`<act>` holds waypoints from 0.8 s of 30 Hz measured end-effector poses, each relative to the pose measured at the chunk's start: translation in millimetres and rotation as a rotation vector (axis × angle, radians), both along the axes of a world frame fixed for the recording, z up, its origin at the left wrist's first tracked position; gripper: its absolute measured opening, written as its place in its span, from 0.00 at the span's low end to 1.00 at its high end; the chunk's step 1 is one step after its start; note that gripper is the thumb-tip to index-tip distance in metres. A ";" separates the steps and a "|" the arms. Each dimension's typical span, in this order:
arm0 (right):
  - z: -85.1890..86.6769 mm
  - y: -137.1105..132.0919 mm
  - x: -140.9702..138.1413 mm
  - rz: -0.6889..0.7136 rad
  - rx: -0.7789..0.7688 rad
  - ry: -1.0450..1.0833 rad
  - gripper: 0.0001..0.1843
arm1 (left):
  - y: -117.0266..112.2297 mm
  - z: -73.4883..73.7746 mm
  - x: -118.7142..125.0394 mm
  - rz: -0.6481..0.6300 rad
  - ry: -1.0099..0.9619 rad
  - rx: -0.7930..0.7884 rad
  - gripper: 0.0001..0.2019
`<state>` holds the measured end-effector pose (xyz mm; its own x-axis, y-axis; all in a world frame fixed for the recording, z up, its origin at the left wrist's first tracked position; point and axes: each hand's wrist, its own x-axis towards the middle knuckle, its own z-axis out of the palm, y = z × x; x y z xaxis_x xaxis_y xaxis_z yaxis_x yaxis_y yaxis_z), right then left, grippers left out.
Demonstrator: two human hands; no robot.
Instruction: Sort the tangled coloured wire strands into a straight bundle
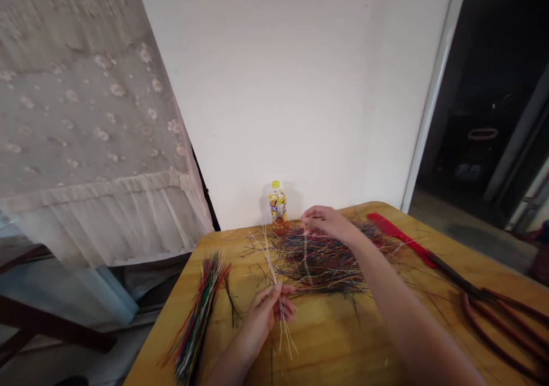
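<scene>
My left hand (268, 311) is closed on a small bunch of pale thin sticks (274, 271) that fan out above and below the fingers. My right hand (323, 221) reaches forward over a loose tangled heap of coloured sticks (326, 260) in the middle of the yellow table (326, 340); its fingers pinch one pale stick that hangs down into the heap. A neat bundle of coloured sticks (197, 317) lies to the left of my left hand, near the table's left edge.
A small bottle with a yellow cap (278, 206) stands at the table's far edge against the white wall. A red comb (401, 238) and dark reddish curved rods (497, 323) lie on the right. A lace curtain (86, 123) hangs at left; a dark doorway opens at right.
</scene>
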<state>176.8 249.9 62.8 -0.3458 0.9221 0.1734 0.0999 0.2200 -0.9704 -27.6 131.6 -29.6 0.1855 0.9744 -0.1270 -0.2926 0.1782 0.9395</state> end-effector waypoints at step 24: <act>-72.2 53.5 39.4 -0.222 0.259 -0.981 0.10 | 3.1 -2.4 0.8 0.003 0.013 0.001 0.25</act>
<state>216.2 303.4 -9.4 -0.2692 0.9568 0.1094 0.8840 0.2906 -0.3662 -26.8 134.7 -32.0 0.1814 0.9749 -0.1287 -0.2813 0.1769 0.9432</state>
